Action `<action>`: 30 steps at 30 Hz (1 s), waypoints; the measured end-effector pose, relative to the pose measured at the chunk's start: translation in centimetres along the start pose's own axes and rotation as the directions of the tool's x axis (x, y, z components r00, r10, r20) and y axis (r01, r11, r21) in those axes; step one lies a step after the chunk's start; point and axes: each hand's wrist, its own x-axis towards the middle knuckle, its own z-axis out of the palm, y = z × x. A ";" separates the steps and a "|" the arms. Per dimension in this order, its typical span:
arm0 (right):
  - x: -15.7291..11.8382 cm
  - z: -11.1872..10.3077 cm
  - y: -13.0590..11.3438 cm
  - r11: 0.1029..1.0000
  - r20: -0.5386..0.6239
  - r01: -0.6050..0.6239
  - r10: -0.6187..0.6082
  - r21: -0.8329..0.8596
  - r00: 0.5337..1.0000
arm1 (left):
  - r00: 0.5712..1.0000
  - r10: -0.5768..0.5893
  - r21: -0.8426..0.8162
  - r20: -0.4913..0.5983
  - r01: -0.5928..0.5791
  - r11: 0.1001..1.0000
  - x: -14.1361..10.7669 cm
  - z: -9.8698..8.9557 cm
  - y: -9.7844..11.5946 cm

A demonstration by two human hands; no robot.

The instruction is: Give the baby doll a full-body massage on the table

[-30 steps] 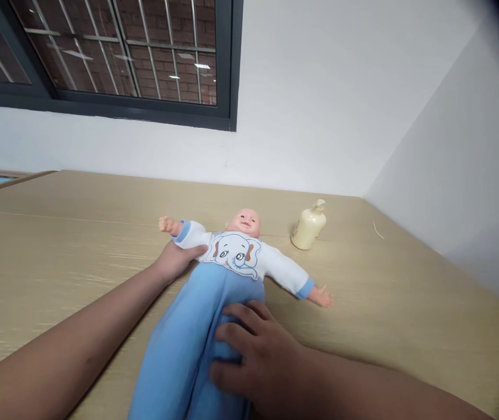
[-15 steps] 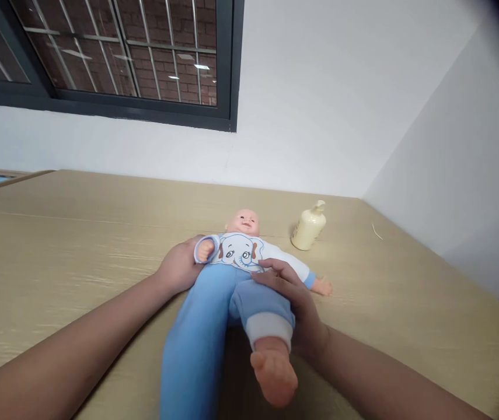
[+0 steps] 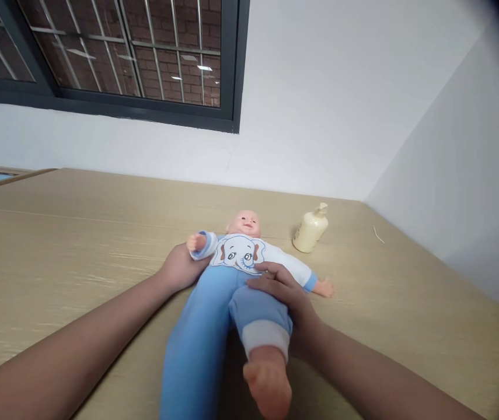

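Head view: a wooden table [image 3: 100, 245] bears the doll [image 3: 243, 256], lying face up near the middle. Loosely curled, the right hand [image 3: 290, 297] holds the doll's raised leg; the left hand [image 3: 183, 265] cups its side beneath one sleeve. Beyond the outstretched arm stands a cream pump bottle [image 3: 310, 231].

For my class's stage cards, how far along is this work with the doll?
Done, it seems: the doll lies face-up on the table, dressed in elephant top and blue trousers. In hand: left hand at its side, right hand around one bent leg. Remaining: unclear; the pump bottle stands untouched, its role not shown.
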 end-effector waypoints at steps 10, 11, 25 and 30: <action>-1.5 1.0 -3.4 0.956 0.392 0.254 -0.179 -0.147 0.902 | 0.990 -0.141 -0.600 -0.003 0.111 0.792 1.7 0.5 -2.5; -1.5 1.2 -3.5 0.945 0.420 0.282 -0.191 -0.166 0.887 | 0.991 -0.130 -0.620 0.013 0.110 0.777 1.7 0.5 -2.5; -1.3 1.4 -3.1 0.911 0.414 0.345 -0.231 -0.226 0.880 | 0.989 -0.131 -0.471 -0.071 0.083 0.878 1.4 0.2 -2.5; -0.8 -0.3 -2.6 0.993 0.083 0.113 -0.110 -0.031 0.990 | 0.981 -0.115 -0.190 -0.158 0.084 0.978 0.5 0.2 -1.2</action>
